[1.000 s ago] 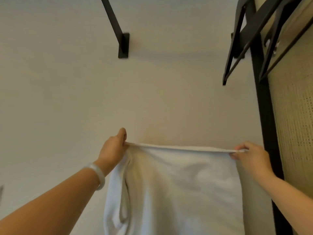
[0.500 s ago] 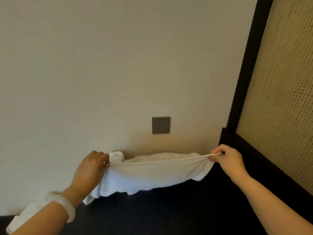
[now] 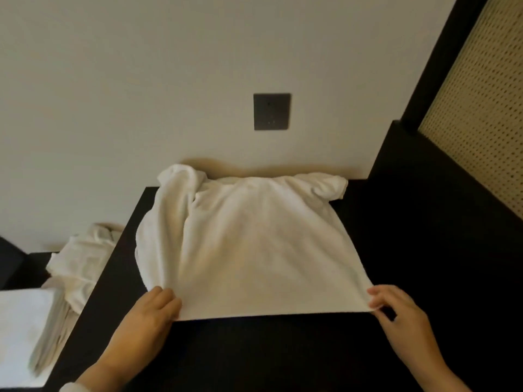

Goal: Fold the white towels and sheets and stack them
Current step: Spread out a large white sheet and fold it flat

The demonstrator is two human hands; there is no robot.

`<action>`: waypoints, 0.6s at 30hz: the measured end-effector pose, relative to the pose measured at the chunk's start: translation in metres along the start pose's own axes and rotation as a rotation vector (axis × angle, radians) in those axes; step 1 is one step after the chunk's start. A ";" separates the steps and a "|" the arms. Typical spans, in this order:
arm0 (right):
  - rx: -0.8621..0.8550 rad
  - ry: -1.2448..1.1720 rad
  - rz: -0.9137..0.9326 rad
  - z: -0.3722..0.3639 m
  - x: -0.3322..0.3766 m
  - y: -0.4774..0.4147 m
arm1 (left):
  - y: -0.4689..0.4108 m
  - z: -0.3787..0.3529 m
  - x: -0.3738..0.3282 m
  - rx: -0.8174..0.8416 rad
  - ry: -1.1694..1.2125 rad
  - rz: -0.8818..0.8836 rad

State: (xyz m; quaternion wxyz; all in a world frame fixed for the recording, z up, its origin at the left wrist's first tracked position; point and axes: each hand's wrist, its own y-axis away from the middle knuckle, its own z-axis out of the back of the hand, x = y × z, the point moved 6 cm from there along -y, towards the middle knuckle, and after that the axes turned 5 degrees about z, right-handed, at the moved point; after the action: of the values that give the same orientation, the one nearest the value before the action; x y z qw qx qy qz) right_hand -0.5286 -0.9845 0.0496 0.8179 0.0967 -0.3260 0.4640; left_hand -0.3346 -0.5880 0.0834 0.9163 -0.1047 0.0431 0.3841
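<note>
So, we've got one white towel [image 3: 254, 250] laid out mostly flat on the black table [image 3: 410, 250], right in the middle of our view. Its near edge runs straight across between our hands. The far edge at 12 o'clock is bunched up and rumpled against the wall [image 3: 141, 80], with a lumpy fold standing up at about 11 o'clock.

Our left hand [image 3: 147, 312] is on the towel's near corner at 7 o'clock. The fingers are pressed together and curled down over the cloth, gripping it. The thumb is hidden, so we can't tell if it's tucked underneath. Our right hand [image 3: 396, 315] has the other near corner at 5 o'clock, pinching the edge between thumb and forefinger, with the other fingers loosely curled alongside.

Off the table's left side at 9 o'clock, a crumpled white cloth [image 3: 82, 261] is sitting in a heap on a lower dark surface. Just nearer to us at 8 o'clock there's a stack of folded white linens [image 3: 19, 329], and the heap looks like it's touching the stack's top corner.

A dark square wall plate [image 3: 271, 111] is on the wall at 12 o'clock above the towel. At 2 o'clock there's a woven cane panel [image 3: 481, 108] in a black frame.
</note>
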 end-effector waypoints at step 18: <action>0.118 0.214 0.206 -0.040 0.045 0.037 | -0.018 -0.044 -0.081 0.096 0.300 -0.037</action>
State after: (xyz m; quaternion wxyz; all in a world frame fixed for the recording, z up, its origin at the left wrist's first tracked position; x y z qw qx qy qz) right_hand -0.5247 -0.9144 0.0421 0.7891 0.0605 -0.2174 0.5714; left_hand -0.3786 -0.6663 0.0558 0.9105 -0.1176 0.1960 0.3447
